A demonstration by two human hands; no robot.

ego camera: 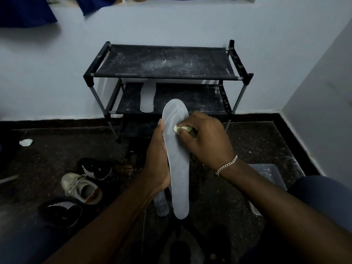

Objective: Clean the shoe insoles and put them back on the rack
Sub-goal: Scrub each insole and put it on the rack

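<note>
The single head-worn camera looks forward and down from close above the floor, squarely facing the nearby shoe rack.

Pale blue wall; dark speckled floor; dim light.

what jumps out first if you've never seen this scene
The grey insole held at centre in the left hand, with the right hand pressing a pale green tool to its upper part. Behind stands a dusty black rack, a second insole lying on its middle shelf.

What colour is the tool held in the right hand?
Pale yellow-green tool; the head view shows it best.
</note>
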